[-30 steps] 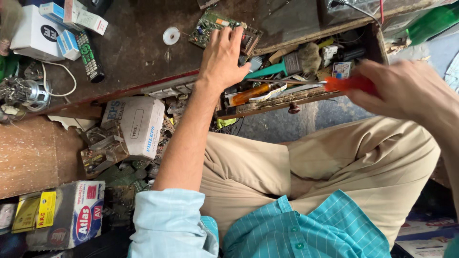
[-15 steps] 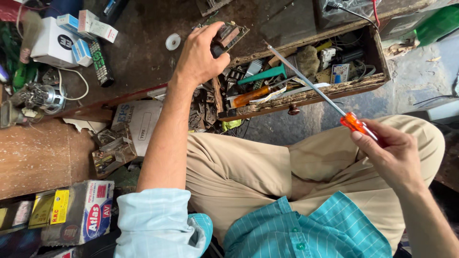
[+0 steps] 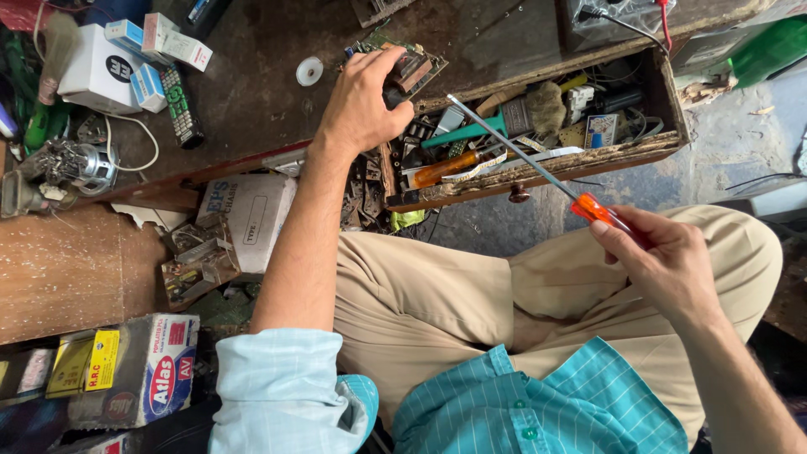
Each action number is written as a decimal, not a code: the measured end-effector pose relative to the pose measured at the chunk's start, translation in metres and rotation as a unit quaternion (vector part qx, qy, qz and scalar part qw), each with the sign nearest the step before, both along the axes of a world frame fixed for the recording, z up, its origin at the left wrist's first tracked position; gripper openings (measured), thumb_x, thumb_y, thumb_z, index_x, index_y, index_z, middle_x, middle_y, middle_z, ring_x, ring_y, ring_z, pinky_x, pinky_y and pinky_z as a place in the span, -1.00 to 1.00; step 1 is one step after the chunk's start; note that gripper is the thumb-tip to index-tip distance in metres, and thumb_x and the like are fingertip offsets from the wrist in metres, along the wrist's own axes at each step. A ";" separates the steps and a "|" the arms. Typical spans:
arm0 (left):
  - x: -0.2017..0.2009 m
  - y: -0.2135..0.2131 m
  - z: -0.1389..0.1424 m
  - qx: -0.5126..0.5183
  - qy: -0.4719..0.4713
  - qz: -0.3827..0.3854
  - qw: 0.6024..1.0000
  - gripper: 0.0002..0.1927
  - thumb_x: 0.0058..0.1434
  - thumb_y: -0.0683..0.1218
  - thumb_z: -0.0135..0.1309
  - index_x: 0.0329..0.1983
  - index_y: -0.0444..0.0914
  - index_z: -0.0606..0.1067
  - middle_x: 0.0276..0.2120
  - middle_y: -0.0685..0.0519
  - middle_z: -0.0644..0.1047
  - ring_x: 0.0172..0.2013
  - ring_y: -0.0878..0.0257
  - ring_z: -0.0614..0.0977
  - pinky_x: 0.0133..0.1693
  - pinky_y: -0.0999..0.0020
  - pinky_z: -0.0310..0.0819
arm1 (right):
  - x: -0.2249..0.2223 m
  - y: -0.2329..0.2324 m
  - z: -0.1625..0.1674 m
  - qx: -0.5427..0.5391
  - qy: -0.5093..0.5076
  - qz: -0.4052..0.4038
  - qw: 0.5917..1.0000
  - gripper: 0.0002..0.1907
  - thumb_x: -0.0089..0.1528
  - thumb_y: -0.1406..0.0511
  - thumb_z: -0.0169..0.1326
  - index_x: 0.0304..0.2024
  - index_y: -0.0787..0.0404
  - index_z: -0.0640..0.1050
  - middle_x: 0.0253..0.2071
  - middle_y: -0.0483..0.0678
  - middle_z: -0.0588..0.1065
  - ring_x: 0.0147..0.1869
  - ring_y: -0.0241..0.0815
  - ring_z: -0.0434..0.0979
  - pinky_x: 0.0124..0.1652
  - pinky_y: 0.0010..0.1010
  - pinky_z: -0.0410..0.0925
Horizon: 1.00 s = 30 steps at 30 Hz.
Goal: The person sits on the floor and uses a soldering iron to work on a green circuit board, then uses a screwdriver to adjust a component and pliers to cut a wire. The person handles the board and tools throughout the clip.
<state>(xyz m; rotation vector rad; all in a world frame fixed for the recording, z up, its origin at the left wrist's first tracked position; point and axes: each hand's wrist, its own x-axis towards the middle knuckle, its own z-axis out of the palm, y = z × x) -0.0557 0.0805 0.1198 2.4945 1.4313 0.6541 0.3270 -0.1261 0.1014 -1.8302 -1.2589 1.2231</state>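
While the left hand [image 3: 361, 105] clamps what looks like a circuit board [image 3: 402, 65] on the bench [image 3: 252, 92] just above the open drawer [image 3: 538, 160], the right hand [image 3: 664, 261], pinching the orange-handled screwdriver [image 3: 538, 168] over that drawer, should seat its tip squarely before turning.

A dark, stained wooden workbench [image 3: 252, 92] fills the upper part of the view under flat daylight. An open wooden drawer [image 3: 538, 172] juts from its front edge, crammed with clutter. Beneath it lies a grey concrete floor [image 3: 723, 151]. A lighter brown wooden shelf [image 3: 67, 269] sits lower, with cardboard boxes [image 3: 244, 219] crowded alongside.
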 end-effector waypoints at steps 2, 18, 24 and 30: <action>-0.002 0.000 -0.002 -0.001 -0.002 0.003 1.000 -0.34 0.04 -0.11 0.17 0.24 -0.44 0.43 0.12 -0.28 0.56 0.13 -0.16 0.56 0.23 0.04 0.41 | -0.006 0.003 0.003 0.004 -0.008 0.008 1.000 -0.58 0.28 0.15 0.21 0.11 0.23 0.64 -0.48 -0.16 0.53 -0.40 -0.49 0.41 -0.41 -0.62 0.27; -0.005 -0.002 -0.009 -0.012 0.000 0.011 1.000 -0.34 0.05 -0.12 0.17 0.25 -0.44 0.41 0.08 -0.24 0.58 0.10 -0.11 0.56 0.21 0.04 0.43 | -0.027 0.015 0.013 -0.025 0.006 0.014 1.000 -0.64 0.31 0.13 0.15 0.06 0.16 0.67 -0.54 -0.25 0.43 -0.47 -0.52 0.23 -0.49 -0.58 0.13; 0.002 -0.003 -0.023 0.026 0.015 -0.001 1.000 -0.34 0.07 -0.14 0.21 0.27 -0.43 0.40 0.08 -0.24 0.57 0.14 -0.12 0.55 0.25 0.00 0.39 | -0.028 0.014 0.013 -0.055 -0.006 0.015 0.998 -0.64 0.30 0.11 0.15 0.03 0.15 0.69 -0.54 -0.23 0.45 -0.47 -0.50 0.27 -0.47 -0.57 0.15; 0.013 -0.014 -0.029 0.034 0.033 0.006 0.999 -0.33 0.02 -0.13 0.26 0.23 -0.43 0.40 0.09 -0.26 0.53 0.13 -0.14 0.53 0.20 0.03 0.41 | -0.023 0.017 0.000 -0.101 0.049 0.001 0.994 -0.62 0.29 0.12 0.15 0.02 0.22 0.68 -0.52 -0.20 0.45 -0.47 -0.47 0.31 -0.48 -0.57 0.17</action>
